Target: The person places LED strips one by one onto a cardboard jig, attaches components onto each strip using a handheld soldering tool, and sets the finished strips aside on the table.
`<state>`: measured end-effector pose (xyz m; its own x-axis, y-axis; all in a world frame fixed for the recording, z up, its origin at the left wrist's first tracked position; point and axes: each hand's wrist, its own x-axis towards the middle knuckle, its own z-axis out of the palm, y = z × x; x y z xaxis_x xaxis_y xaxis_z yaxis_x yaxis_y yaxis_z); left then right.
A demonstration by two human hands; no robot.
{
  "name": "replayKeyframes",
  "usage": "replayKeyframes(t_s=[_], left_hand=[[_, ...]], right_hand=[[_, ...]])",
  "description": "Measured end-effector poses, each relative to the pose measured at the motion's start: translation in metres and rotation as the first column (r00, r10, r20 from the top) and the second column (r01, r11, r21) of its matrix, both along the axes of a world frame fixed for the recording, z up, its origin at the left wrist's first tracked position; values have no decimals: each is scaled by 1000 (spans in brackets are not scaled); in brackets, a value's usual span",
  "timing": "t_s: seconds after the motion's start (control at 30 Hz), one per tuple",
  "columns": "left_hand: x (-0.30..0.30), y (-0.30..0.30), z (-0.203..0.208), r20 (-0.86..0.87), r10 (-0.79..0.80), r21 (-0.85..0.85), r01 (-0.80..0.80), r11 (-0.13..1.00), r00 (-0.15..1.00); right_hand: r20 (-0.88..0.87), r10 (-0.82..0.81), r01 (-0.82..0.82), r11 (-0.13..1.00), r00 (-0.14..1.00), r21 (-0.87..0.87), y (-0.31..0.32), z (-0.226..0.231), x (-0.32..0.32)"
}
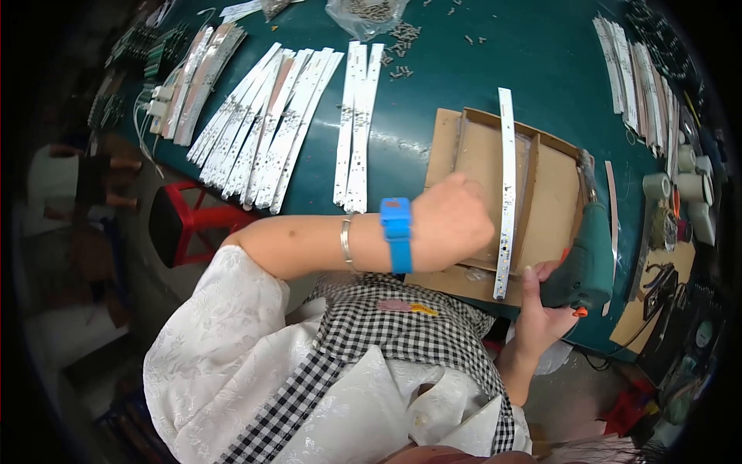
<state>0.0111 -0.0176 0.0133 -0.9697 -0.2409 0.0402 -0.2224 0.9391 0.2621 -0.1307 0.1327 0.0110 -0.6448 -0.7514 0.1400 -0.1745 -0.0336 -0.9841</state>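
Note:
My left hand (452, 220), with a blue wristband and a thin bangle, rests closed on a brown cardboard jig (553, 185) at the near edge of the green table (464, 77). A long white LED strip board (506, 185) lies along the jig, just right of that hand; whether the fingers press it is hidden. My right hand (541, 305) grips a green electric screwdriver (583, 259) lying at the jig's right side.
Several white strip boards (270, 124) lie fanned out at the left, with two more (357, 124) beside them. More strips (641, 77) are stacked at the right. A bag and loose screws (386, 23) sit at the far edge. Tape rolls (680, 189) stand right. A red stool (189, 220) is below.

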Motion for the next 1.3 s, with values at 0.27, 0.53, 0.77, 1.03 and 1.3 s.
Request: replayKeyframes(t_s=[0.27, 0.53, 0.77, 1.03, 1.3], left_hand=[[4, -5, 13, -29, 475, 998, -1, 64, 880], [0, 10, 7, 29, 530, 971, 102, -215, 848], [1, 16, 0, -207, 504, 971, 114, 208, 839], [-1, 21, -1, -106, 562, 991, 44, 124, 820], [-8, 19, -4, -116, 565, 992, 67, 106, 817]], right_hand=[[203, 98, -98, 995, 974, -14, -12, 10, 4], [90, 266, -265, 964, 960, -28, -10, -3, 2], [126, 235, -227, 971, 964, -76, -13, -5, 4], [114, 240, -231, 969, 964, -88, -14, -4, 0], [247, 129, -96, 985, 960, -142, -18, -10, 0]])
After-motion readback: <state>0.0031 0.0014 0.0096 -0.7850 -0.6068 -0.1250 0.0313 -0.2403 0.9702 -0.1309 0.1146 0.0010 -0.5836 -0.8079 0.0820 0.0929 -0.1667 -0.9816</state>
